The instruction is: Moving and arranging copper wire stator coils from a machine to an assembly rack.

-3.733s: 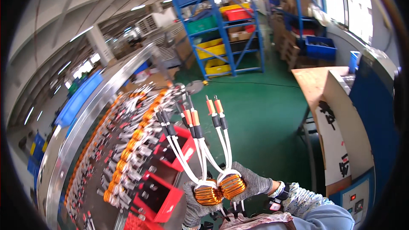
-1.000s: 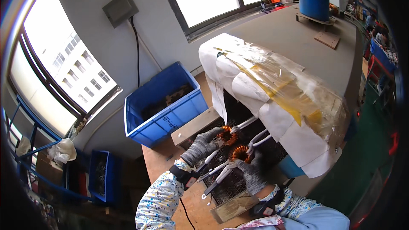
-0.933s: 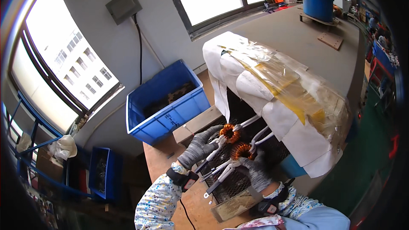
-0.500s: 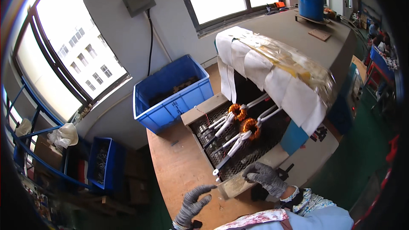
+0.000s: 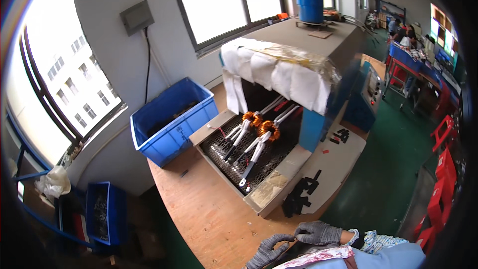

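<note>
My left hand (image 5: 271, 250), in a grey knit glove, is at the lower edge with its fingers curved and apart. Close to its fingertips is my right hand (image 5: 318, 232), gloved alike, its fingers loosely bent. Nothing shows in either. Beyond them, two copper-wound ring coils, one nearer (image 5: 269, 131) and one farther (image 5: 252, 118), lie on a wire-mesh conveyor belt (image 5: 279, 162). Their thick white-sleeved leads stretch both ways; the near ends have black sleeves, and one ring terminal (image 5: 242, 182) shows. The coils sit at the mouth of a box-like tunnel machine (image 5: 328, 45) hung with white cloth flaps (image 5: 266, 72).
Left of the belt is a blue crate (image 5: 174, 134) on the wooden table (image 5: 184, 209). Black sleeve pieces (image 5: 298, 197) lie on a pale board (image 5: 333, 177) right of the belt. Another blue crate (image 5: 104, 214) stands lower left. Red stools (image 5: 443, 169) and people at a bench (image 5: 420, 62) are rightward.
The view has swung right. Both hands have drawn back from the conveyor's near edge toward my body and come close together. The coils remain on the mesh at the tunnel mouth.
</note>
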The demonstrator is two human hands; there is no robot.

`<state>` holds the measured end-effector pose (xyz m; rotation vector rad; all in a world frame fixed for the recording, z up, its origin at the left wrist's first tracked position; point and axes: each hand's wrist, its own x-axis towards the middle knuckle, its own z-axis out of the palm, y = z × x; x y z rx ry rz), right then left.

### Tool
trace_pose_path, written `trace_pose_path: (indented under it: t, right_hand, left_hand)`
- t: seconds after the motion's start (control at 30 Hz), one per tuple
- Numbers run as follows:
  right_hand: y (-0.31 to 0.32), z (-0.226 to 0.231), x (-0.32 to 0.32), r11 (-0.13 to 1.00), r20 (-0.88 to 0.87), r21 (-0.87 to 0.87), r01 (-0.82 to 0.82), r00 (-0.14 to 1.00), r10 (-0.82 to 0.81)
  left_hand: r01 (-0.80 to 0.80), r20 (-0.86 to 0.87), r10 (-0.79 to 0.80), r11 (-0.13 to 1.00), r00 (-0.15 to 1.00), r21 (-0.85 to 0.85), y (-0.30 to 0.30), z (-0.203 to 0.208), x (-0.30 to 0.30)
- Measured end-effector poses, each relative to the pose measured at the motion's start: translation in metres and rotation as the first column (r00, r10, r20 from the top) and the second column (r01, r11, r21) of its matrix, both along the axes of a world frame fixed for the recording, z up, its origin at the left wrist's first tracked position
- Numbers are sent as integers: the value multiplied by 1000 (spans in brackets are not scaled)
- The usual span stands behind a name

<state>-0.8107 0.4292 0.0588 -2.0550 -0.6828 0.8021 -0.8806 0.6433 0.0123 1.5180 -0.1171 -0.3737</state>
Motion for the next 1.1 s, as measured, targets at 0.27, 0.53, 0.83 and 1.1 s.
trace_pose_path:
  t: [0.27,0.53,0.83,1.1]
  right_hand:
    - [-90,6,-32,932,153,-86,353,929,-338]
    - [-249,-5,-64,732,275,5,681,703,-656]
    - [-415,-9,-95,505,385,68,860,444,-809]
    - [-538,6,-120,114,348,253,961,20,-937]
  left_hand:
    - [359,48,-357,933,933,-18,-81,22,44]
    - [542,90,-544,839,834,52,-232,43,85]
    - [820,97,-821,570,563,60,-486,86,111]
    - [948,24,-949,316,316,29,-645,98,148]
